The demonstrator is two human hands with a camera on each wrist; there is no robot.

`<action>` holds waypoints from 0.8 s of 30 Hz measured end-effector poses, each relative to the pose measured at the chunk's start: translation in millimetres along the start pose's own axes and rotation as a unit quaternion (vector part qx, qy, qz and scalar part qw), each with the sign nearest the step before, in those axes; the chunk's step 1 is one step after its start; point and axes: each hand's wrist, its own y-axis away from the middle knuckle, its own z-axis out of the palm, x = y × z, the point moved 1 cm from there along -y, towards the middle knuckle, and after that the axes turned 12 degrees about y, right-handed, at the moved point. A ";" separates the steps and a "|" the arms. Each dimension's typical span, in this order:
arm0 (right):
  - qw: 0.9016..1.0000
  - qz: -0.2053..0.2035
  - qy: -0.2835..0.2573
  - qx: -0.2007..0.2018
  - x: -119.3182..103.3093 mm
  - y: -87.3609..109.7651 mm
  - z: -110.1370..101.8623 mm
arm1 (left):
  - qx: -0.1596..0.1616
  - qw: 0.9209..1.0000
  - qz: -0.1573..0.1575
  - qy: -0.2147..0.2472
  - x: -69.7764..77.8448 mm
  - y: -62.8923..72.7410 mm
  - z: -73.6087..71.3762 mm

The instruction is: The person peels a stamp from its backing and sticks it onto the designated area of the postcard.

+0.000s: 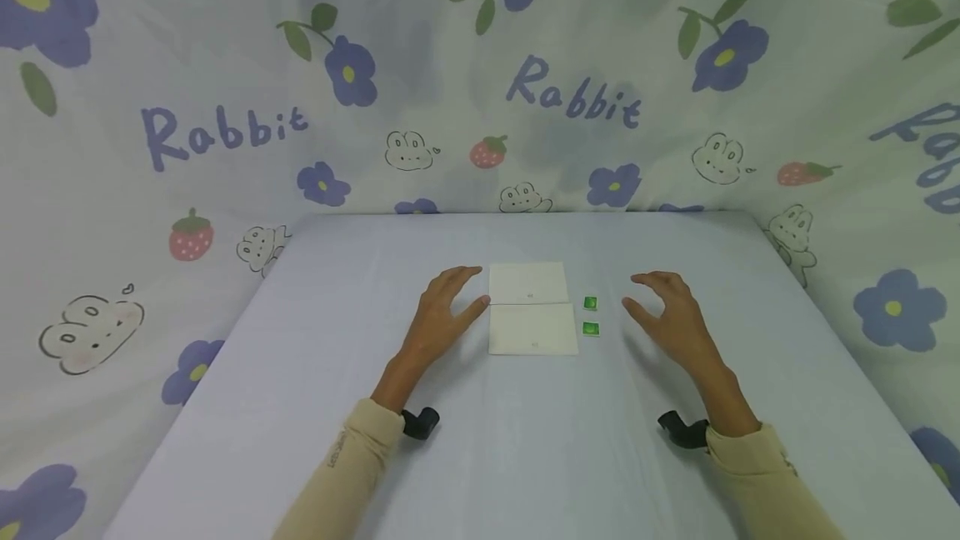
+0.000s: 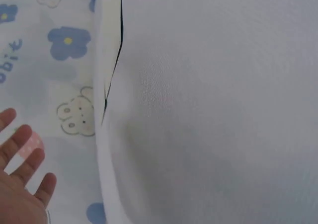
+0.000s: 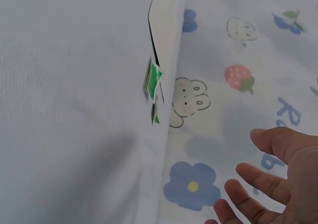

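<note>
Two flat cream-white rectangular pieces, a far one and a near one, lie edge to edge on the table. Right of them are two small green squares, the farther and the nearer; what they are cannot be told. My left hand hovers just left of the white pieces, fingers spread and holding nothing. To the right of the green squares my right hand is held above the table with relaxed fingers, nothing in it. The right wrist view shows one green square with raised edges.
A white cloth covers the table. Behind it and at both sides hangs a curtain printed with flowers, rabbits and strawberries. A black device sits at the left wrist and another at the right wrist.
</note>
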 end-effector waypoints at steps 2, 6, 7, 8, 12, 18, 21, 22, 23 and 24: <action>1.000 0.005 -0.009 0.002 -0.2 2.5 2.2 | -0.003 1.000 -0.004 0.010 0.1 -0.2 3.1; 0.999 0.015 -0.033 0.016 0.9 6.3 6.7 | 0.000 1.000 -0.006 0.027 0.2 -0.2 7.7; 0.999 0.017 -0.038 0.021 1.6 7.1 7.8 | 0.002 0.999 -0.006 0.031 0.2 -0.1 8.8; 0.999 0.017 -0.042 0.027 2.1 7.9 8.6 | 0.005 0.999 -0.007 0.036 0.1 0.0 9.8; 0.997 0.014 -0.054 0.051 4.0 10.0 11.1 | 0.015 0.998 -0.012 0.064 -1.1 0.8 13.2; 0.996 -0.005 -0.067 0.063 1.3 9.0 16.8 | 0.059 0.993 0.007 0.106 -4.8 -0.2 11.5; 0.996 -0.012 -0.068 0.065 -0.5 7.9 21.6 | 0.077 0.989 0.025 0.122 -5.8 -2.2 10.0; 0.995 -0.013 -0.069 0.065 -0.8 7.6 23.0 | 0.079 0.989 0.029 0.125 -6.0 -2.6 10.2; 0.995 -0.015 -0.070 0.066 -0.9 7.4 24.4 | 0.081 0.988 0.033 0.126 -6.5 -3.0 10.7; 0.995 -0.018 -0.072 0.067 -0.8 7.1 25.5 | 0.083 0.988 0.036 0.127 -6.6 -3.3 11.4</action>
